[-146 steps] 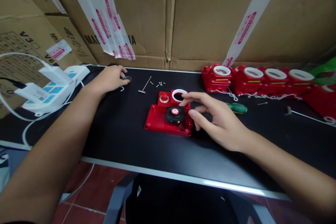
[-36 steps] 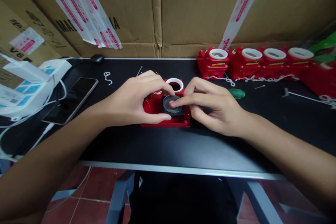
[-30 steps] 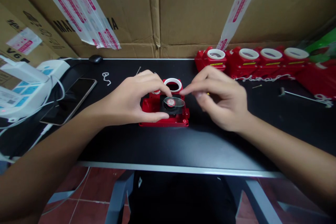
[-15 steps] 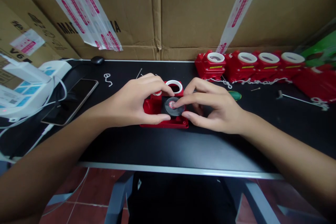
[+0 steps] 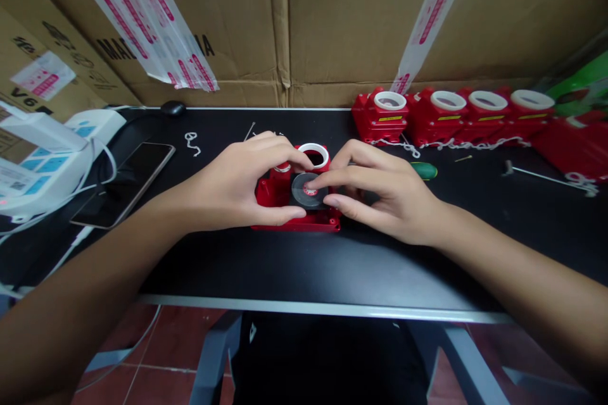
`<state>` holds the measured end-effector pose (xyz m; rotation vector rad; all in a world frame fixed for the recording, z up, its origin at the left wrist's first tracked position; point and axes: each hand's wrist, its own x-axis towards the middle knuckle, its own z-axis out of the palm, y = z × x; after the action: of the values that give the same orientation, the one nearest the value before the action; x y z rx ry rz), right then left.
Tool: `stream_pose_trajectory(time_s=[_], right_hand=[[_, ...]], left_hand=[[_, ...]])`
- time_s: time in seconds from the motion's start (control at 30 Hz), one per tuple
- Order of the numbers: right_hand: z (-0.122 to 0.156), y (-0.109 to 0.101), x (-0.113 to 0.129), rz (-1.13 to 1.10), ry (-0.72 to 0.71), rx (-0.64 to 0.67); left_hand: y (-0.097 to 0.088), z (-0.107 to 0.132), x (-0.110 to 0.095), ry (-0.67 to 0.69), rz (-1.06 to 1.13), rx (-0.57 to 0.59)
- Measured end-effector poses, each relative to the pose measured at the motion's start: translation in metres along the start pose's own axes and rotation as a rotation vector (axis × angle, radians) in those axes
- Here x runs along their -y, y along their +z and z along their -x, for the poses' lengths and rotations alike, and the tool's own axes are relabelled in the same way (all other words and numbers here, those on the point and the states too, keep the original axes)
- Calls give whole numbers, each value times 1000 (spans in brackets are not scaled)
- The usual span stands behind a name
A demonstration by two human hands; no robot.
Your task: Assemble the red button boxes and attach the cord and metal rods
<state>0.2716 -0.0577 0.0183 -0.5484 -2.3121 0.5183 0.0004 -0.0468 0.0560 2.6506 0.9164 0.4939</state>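
A red housing (image 5: 273, 193) with a white-ringed opening (image 5: 314, 155) lies on the black table. Over it sits a dark round disc (image 5: 304, 197) with a red-and-white centre, on what looks like a black square base. My left hand (image 5: 232, 180) curls around the disc's left side, thumb at the near edge and fingers at the far edge. From the right, my right hand (image 5: 384, 193) rests its index fingertip beside the disc's centre, and its thumb touches the right edge. The palm side of both hands is hidden.
Several red housings (image 5: 382, 117) with white rings and white cord line the back right. A green screwdriver handle (image 5: 424, 170) lies behind my right hand. Leftward are a phone (image 5: 126, 186), a white power strip (image 5: 102, 123) and cables. Cardboard boxes (image 5: 332, 25) wall the back.
The disc has shifted slightly left and now shows darker and flatter, with less glare. My right fingers have moved a little left with it. The view has shifted slightly.
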Motion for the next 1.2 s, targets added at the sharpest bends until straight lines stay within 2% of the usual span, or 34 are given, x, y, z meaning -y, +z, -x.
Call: stream_pose_trajectory(time_s=[0.23, 0.43, 0.57, 0.7, 0.8, 0.9, 1.03, 1.2], right_hand=[[-2, -2, -1, 66, 58, -144], [-3, -2, -13, 155, 143, -241], [-3, -4, -26, 300, 154, -181], [-2, -6, -34, 393, 125, -77], [-2, -5, -36, 450, 136, -89], [-2, -4, -36, 486, 162, -96], [-2, -2, -37, 443, 214, -78], [-3, 2, -37, 374, 278, -118]], left_hand=[[-1, 0, 0, 0, -9, 3], [-4, 1, 0, -1, 12, -9], [-8, 0, 12, -4, 72, -87], [-9, -3, 37, -125, -33, -203], [-7, -4, 54, -176, -149, -165], [-4, -4, 65, -215, -133, -77], [-2, -4, 69, -210, -56, -14], [0, -6, 66, -179, -34, -43]])
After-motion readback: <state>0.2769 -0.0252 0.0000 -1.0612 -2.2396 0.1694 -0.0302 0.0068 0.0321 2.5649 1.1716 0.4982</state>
